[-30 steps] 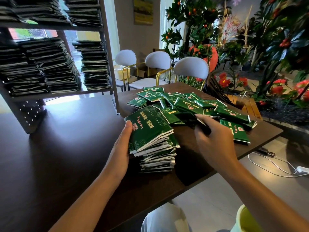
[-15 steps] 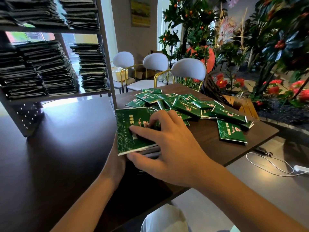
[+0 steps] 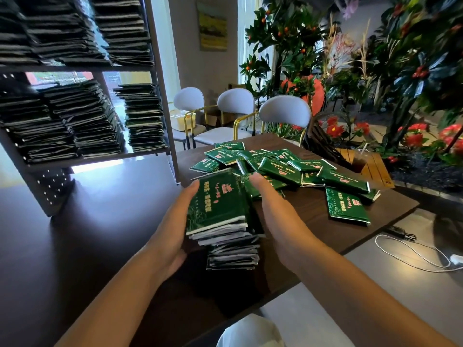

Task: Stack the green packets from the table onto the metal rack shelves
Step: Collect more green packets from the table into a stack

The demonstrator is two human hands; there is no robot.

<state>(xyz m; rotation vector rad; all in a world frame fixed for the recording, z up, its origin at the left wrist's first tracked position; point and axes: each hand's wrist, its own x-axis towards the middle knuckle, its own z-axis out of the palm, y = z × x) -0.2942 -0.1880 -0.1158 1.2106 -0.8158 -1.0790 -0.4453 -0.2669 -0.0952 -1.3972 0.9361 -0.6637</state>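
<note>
Between your two hands, at the near part of the worktop, the stack of green packets is standing, and your grip is closing on it from both sides. Your left hand is pressing its fingers along the left edge of the stack, and your right hand is lying with straight fingers against the right side; neither hand is curling around it yet. The long axis of the top packet is running away from you, roughly toward the loose packets lying further back and to the right. The metal rack is standing to your left and above, its shelves already full of piles. So the stack is lying directly inside the grip, both hands equally near, and I judge the lift will be going up and leftward. The lower packets are shifting sideways a little, so squeeze evenly.
</note>
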